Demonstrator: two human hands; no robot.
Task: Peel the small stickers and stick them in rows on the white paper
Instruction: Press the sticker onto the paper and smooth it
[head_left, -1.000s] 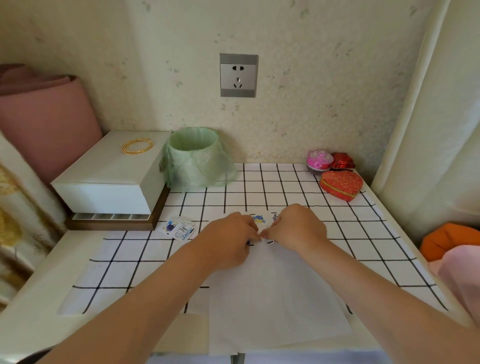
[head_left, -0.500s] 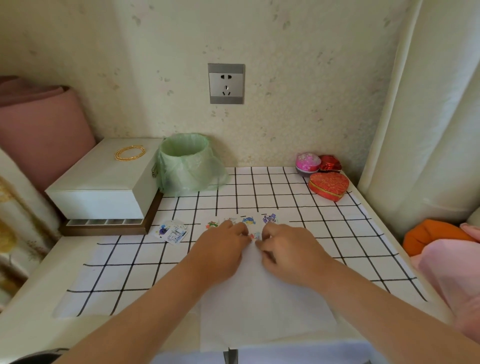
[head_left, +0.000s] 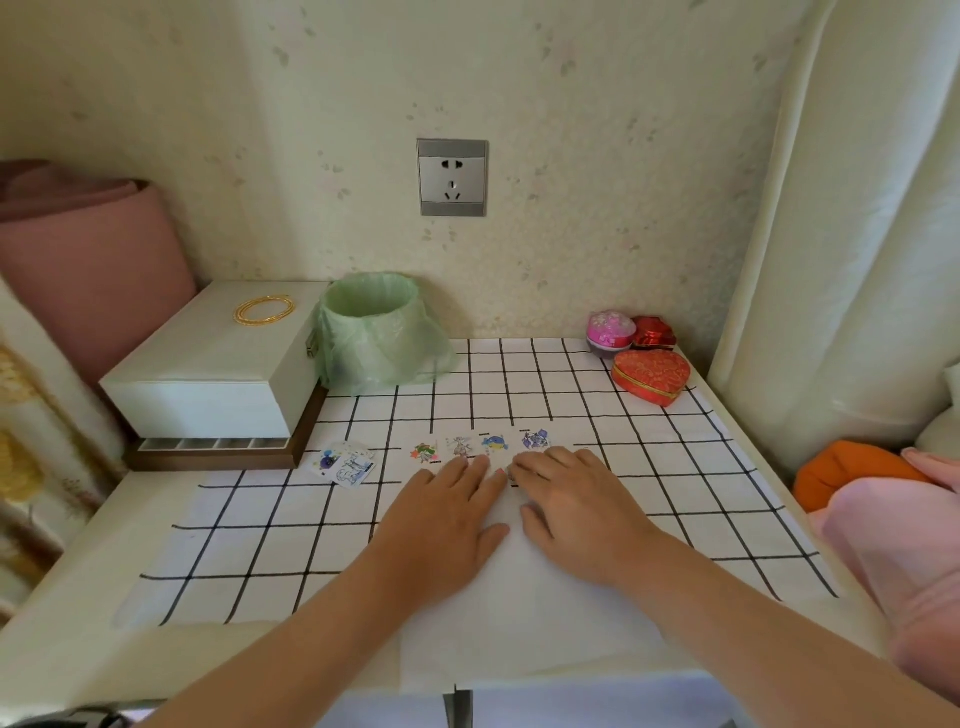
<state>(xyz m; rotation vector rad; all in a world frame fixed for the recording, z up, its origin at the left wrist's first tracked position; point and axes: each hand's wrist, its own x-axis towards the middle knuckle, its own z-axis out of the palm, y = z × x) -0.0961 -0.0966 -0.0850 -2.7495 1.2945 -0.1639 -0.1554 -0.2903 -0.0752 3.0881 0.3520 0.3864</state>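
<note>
- The table, under a white cloth with black grid lines (head_left: 249, 551), carries the work. The plain white paper sheet (head_left: 524, 613) lies at its near edge, partly covered by both forearms.
- The left hand (head_left: 441, 525) and the right hand (head_left: 582, 514) lie flat on the paper side by side. The fingers (head_left: 470, 470) are straight and grip nothing, and the tips of the two hands almost meet.
- This looks to me like pressing down: a row of four small colourful stickers (head_left: 494, 443) sits along the far edge of the paper, just beyond the fingertips.
- The next move, I think, is to lift the hands, take a piece from the small loose heap of sticker pieces (head_left: 347, 464) at the left, off the paper, and peel it.
- I cannot tell whether a sticker lies under the fingertips, and the drawings on the stickers are too small to make out.
</note>
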